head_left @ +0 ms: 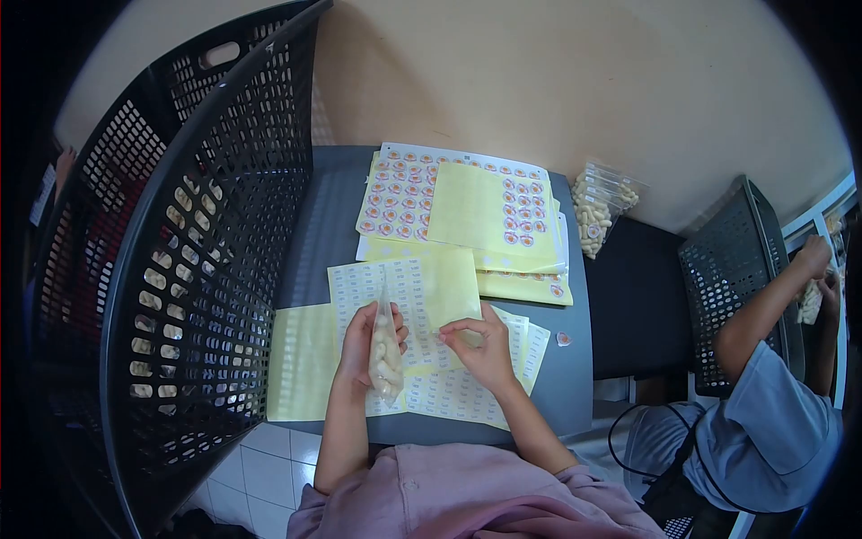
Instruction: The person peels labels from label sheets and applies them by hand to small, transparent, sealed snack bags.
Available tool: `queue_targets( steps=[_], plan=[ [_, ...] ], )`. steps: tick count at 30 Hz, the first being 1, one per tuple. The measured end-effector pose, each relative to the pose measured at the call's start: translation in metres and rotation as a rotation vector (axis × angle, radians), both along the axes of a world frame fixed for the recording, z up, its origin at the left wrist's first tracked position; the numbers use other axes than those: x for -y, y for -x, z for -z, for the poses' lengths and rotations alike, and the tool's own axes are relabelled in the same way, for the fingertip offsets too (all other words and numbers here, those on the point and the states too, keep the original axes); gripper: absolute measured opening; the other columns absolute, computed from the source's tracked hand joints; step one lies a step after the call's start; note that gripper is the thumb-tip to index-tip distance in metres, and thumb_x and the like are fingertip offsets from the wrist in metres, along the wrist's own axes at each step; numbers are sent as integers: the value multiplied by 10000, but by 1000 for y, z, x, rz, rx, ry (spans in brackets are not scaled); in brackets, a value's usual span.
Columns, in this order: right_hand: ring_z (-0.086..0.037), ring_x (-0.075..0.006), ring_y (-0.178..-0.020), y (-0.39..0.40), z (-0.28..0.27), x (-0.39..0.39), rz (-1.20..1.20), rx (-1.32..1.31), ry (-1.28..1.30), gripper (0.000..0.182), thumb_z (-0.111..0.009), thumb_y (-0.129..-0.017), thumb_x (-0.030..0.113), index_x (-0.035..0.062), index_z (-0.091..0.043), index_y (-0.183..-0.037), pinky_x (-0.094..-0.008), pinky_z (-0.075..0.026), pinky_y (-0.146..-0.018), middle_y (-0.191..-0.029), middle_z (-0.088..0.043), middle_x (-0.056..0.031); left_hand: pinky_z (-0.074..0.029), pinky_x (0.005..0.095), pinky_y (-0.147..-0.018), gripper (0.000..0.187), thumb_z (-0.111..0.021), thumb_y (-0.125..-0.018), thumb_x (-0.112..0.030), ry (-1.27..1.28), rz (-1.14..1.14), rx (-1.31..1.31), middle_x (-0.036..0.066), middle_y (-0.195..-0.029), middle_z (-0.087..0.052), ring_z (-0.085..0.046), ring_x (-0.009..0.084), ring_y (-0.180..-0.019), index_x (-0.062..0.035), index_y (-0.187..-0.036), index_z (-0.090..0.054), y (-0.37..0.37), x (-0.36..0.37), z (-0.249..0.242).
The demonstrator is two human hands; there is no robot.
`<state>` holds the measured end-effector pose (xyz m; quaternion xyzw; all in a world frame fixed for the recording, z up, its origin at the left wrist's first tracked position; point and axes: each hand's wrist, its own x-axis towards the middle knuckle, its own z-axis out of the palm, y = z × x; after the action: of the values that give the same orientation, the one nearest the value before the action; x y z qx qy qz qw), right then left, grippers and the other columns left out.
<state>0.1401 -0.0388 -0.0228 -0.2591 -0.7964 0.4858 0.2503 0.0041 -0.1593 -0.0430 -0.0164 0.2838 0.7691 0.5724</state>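
Note:
My left hand (356, 346) is closed around a clear plastic bag (386, 364) of pale, finger-like pieces, held tilted with its narrow empty end away from me. To the right of it, my right hand (486, 352) has its thumb and fingertips pinched together; whatever they hold is too small to make out. Both hands are over a yellow-backed sheet of small printed labels (353, 286). More label sheets (455, 395) lie below it, nearer to me. Farther back are stacked sheets of round orange-and-pink stickers (395, 193), partly covered by a plain yellow sheet (464, 202).
A tall black perforated basket (202, 225) with filled bags inside stands at the left. Bags of pale pieces (593, 216) rest on a black surface (637, 305) at the right. One loose sticker (564, 339) lies on the grey table (575, 386). A co-worker (763, 404) handles a bag beside another basket (732, 278).

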Motion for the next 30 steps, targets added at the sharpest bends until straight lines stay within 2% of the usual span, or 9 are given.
queue_targets(
  steps=[3,5,7,10,12,15,19,25,30],
  plan=[
    [-537,-235,-894,-11,8,-18,147,-130,-217,100,-654,-639,32,57,-648,-736,-311,-415,-784,-982,-527,-114,-401,256,-521,240,-377,-822,-268,80,-26,-51,3,-681,-447,-440,119,-587,-70,-910,-481,-3,-1,-2],
    [-531,-196,-886,-30,10,-47,320,-198,-250,97,-642,-670,33,49,-625,-764,-294,-418,-773,-970,-529,-106,-419,269,-569,238,-358,-815,-225,156,-55,-88,8,-732,-465,-456,125,-635,-64,-943,-479,-8,-4,-4],
    [-527,-130,-837,-52,-3,-69,418,-433,133,89,-612,-711,17,34,-593,-797,-235,-417,-726,-918,-543,-76,-405,233,-681,202,-399,-800,-228,193,-146,-371,26,-796,-466,-465,105,-743,-60,-896,-457,-14,-7,-9],
    [-518,-77,-769,-71,-28,-73,575,-452,210,94,-579,-746,1,11,-572,-839,-186,-408,-673,-837,-550,-49,-372,232,-760,122,-403,-821,-139,134,-119,-553,39,-860,-480,-460,100,-824,-53,-898,-443,-15,-9,-25],
    [-520,-62,-716,-75,-34,-72,548,-527,177,141,-567,-753,-13,-4,-553,-893,-176,-409,-638,-772,-548,-30,-359,240,-788,108,-413,-813,-40,119,-148,-740,52,-874,-489,-461,108,-847,-35,-919,-427,-20,-13,-36],
    [-522,-70,-711,-53,-60,-38,416,-542,184,231,-565,-751,-24,-10,-518,-977,-188,-419,-633,-771,-553,-46,-357,251,-800,124,-417,-811,-25,104,-176,-980,61,-877,-490,-470,118,-878,-28,-935,-412,-32,-18,-55],
    [-551,-98,-703,-20,-84,2,124,-511,217,360,-580,-731,-25,-15,-463,-1071,-201,-427,-642,-763,-590,-71,-379,260,-806,205,-430,-800,8,129,-224,-1048,111,-966,-524,-484,145,-938,-11,-1002,-406,-55,-27,-77],
    [-558,-88,-657,-1,-94,8,60,-365,56,410,-617,-708,33,-23,-451,-1079,-219,-409,-606,-695,-616,-58,-401,263,-779,285,-458,-815,-16,104,-299,-1161,125,-977,-541,-522,152,-905,20,-1095,-418,-69,-28,-88],
    [-558,-86,-657,1,-93,8,59,-388,99,423,-628,-697,50,-16,-454,-1077,-225,-399,-590,-692,-620,-58,-399,271,-780,278,-465,-824,-45,128,-282,-1180,133,-926,-560,-532,161,-884,31,-1091,-443,-71,-25,-91]
  ],
)
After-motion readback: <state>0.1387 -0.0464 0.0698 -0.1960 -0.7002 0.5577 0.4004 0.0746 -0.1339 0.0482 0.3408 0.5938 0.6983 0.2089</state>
